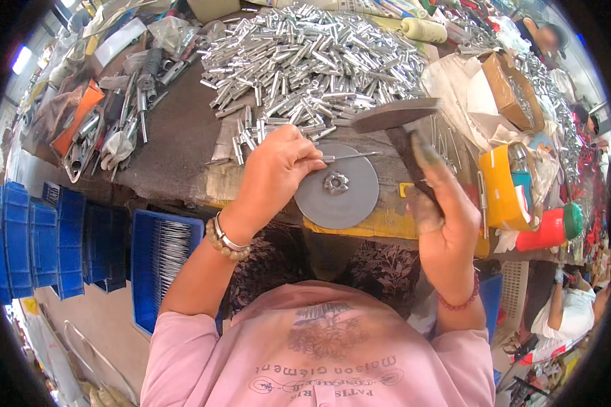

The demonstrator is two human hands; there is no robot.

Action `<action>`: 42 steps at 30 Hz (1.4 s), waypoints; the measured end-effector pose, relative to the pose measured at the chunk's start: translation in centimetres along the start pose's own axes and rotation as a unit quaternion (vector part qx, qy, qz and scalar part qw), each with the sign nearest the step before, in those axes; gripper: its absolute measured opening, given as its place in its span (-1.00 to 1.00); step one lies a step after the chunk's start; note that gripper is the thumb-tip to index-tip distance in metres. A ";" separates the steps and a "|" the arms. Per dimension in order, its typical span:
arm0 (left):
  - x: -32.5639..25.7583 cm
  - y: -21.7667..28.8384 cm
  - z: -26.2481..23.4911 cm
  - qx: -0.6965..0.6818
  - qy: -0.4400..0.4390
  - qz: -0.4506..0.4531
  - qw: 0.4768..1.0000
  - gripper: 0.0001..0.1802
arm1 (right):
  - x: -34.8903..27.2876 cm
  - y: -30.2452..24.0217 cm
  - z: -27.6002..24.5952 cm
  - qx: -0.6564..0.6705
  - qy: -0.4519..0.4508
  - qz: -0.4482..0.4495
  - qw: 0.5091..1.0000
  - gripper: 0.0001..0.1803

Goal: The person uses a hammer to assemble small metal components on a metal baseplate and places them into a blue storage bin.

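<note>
My left hand [285, 161] pinches a slim metal rod [352, 157] that reaches right over a round grey disc [346, 209]. The rod is thicker near my fingers and thin toward its far end. On the disc, just below the rod, sits a small gear-like metal piece [335, 182]. My right hand [448, 210] is wrapped round the dark handle of a hammer [395, 115]. The hammer's head is raised above and to the right of the disc, apart from the rod. Beyond the disc lies a large heap of shiny metal tubes [312, 61].
A blue bin [141, 271] of thin metal rods stands lower left, beside stacked blue crates [44, 237]. Tools and bags [115, 102] clutter the bench's left. At right are a cardboard box [512, 91], a yellow container [502, 186] and a red jar [543, 229]. Another person [567, 308] sits far right.
</note>
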State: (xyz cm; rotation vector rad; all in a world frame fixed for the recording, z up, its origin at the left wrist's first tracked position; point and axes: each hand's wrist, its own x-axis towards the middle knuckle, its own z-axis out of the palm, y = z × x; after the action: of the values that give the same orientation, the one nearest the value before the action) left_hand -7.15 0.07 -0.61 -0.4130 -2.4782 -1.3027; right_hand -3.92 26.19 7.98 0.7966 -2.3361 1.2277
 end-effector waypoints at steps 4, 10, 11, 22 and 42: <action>0.4 0.0 0.0 0.000 -0.012 0.023 1.000 -0.84 | -2.1 2.7 2.2 -0.220 -0.164 0.028 0.961 -0.39; 0.1 -0.1 0.1 0.022 0.012 0.056 0.998 -0.85 | -1.2 2.7 2.1 -0.132 -0.094 0.019 0.987 -0.35; -0.1 0.1 0.0 0.025 0.009 0.046 0.999 -0.85 | -1.3 3.0 2.1 -0.073 -0.044 -0.006 0.996 -0.35; -4.9 3.0 -1.8 0.047 -0.048 0.044 0.997 -0.79 | -2.9 3.6 0.5 0.030 -0.153 0.171 0.973 -0.54; -10.5 6.2 0.5 -0.233 0.027 -0.287 0.929 -0.49 | -7.3 -1.0 3.9 0.319 -0.284 0.445 0.787 -0.78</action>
State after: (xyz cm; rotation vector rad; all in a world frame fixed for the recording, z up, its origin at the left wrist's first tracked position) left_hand 4.79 2.75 -0.48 0.2834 -2.3035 -2.1090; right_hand 2.02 24.68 2.35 0.1625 -2.9218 2.5795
